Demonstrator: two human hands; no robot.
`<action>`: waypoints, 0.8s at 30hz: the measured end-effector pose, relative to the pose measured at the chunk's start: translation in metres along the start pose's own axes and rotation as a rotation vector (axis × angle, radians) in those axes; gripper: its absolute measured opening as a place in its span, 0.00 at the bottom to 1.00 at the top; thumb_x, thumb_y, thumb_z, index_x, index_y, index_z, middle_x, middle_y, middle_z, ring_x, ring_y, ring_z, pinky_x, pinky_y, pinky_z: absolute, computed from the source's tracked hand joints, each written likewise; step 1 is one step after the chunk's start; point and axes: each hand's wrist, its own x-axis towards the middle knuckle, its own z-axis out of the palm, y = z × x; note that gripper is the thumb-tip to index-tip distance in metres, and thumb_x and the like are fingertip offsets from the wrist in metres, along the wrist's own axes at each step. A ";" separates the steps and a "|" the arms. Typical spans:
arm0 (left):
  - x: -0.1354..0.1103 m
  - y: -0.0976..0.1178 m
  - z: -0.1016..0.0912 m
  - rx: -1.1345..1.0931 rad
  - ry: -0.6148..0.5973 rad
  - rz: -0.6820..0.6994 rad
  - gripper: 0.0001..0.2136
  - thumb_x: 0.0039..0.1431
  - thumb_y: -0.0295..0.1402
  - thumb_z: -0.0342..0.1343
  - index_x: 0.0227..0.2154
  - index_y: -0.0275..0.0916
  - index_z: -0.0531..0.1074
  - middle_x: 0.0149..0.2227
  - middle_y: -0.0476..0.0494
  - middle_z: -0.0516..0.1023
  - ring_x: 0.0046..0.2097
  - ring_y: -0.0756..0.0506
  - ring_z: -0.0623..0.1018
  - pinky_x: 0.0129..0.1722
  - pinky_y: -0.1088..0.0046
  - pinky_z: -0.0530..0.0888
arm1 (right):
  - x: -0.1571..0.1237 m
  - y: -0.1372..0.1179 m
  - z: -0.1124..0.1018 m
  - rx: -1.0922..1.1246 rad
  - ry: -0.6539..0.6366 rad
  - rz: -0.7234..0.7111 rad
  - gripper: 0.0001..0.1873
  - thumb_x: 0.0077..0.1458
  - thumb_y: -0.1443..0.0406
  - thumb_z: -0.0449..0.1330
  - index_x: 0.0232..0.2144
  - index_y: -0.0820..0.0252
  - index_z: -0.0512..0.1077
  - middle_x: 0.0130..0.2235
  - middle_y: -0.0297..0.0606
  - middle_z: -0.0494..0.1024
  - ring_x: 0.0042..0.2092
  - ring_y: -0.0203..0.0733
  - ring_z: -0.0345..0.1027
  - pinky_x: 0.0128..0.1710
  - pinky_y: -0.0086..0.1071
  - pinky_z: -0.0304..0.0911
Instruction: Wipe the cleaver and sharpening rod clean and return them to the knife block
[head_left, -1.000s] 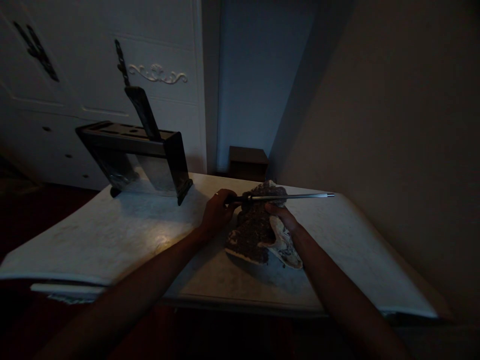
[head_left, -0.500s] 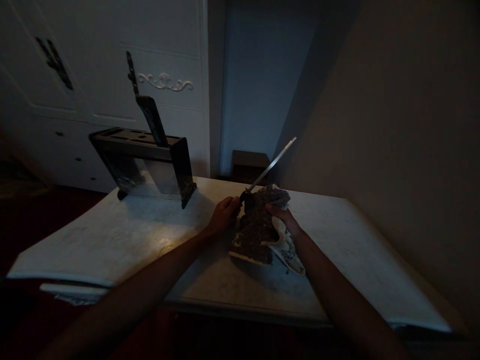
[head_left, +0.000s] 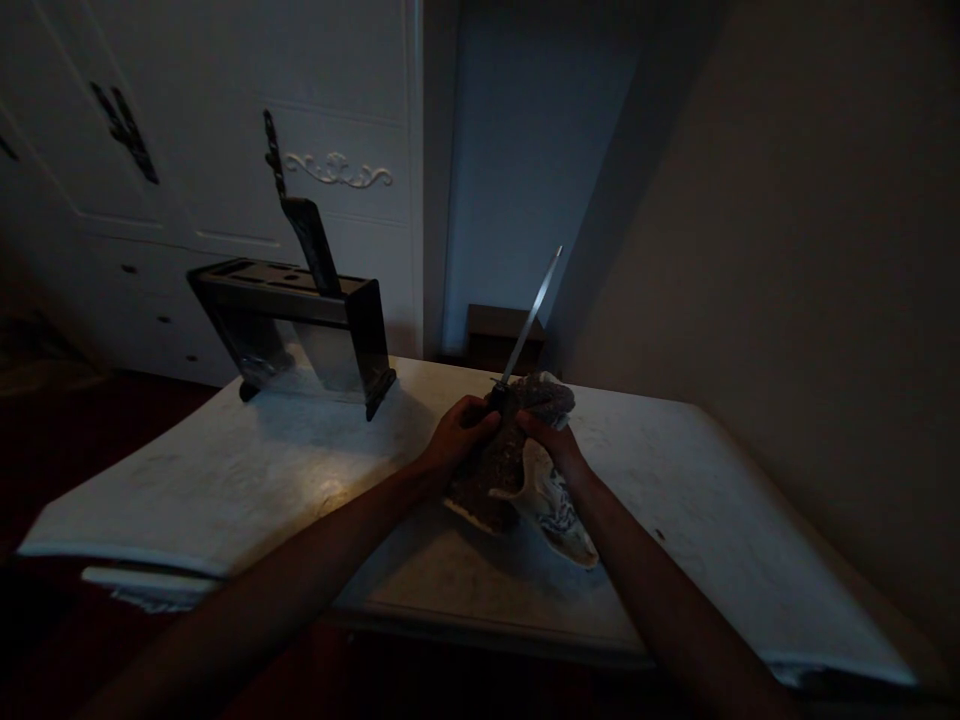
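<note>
- Left hand grips the handle of a metal rod, right of the knife block; the rod slants upward.
- Right hand, farther right of the block, clasps a brown cloth close beside the handle.
- A black-handled knife stands in the block, on the pale table.

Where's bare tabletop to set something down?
Left: tabletop between the knife block and left forearm. Right: outside the right forearm, out to the right edge, bar one small dark speck. Crowded: the middle, where left hand with the metal rod and right hand with the cloth bunch close.
</note>
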 end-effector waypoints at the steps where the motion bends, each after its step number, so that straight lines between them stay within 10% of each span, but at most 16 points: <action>1: 0.001 -0.001 -0.001 0.017 0.001 0.011 0.26 0.40 0.50 0.70 0.35 0.37 0.68 0.34 0.50 0.74 0.37 0.49 0.74 0.40 0.72 0.71 | -0.001 0.000 0.003 0.000 -0.036 -0.007 0.26 0.40 0.54 0.75 0.41 0.56 0.77 0.42 0.40 0.81 0.46 0.55 0.75 0.53 0.49 0.69; 10: 0.001 -0.015 0.001 0.323 -0.092 0.255 0.14 0.60 0.42 0.54 0.43 0.38 0.72 0.44 0.41 0.76 0.48 0.42 0.74 0.52 0.62 0.70 | -0.004 -0.002 0.007 -0.021 -0.080 -0.004 0.29 0.38 0.55 0.76 0.44 0.57 0.77 0.42 0.42 0.81 0.46 0.57 0.76 0.51 0.50 0.70; 17: -0.003 -0.008 0.000 0.527 -0.219 0.447 0.14 0.56 0.34 0.57 0.44 0.39 0.77 0.45 0.39 0.75 0.49 0.41 0.74 0.53 0.62 0.70 | 0.003 0.006 0.002 0.077 0.033 0.030 0.21 0.36 0.56 0.75 0.33 0.58 0.78 0.36 0.39 0.81 0.38 0.53 0.76 0.46 0.50 0.72; 24: -0.001 -0.004 -0.002 0.429 -0.011 0.310 0.18 0.49 0.41 0.66 0.40 0.37 0.73 0.42 0.41 0.77 0.42 0.43 0.78 0.42 0.65 0.75 | 0.005 0.004 -0.007 0.068 0.218 0.013 0.13 0.33 0.62 0.73 0.24 0.57 0.75 0.26 0.35 0.77 0.29 0.46 0.73 0.39 0.44 0.74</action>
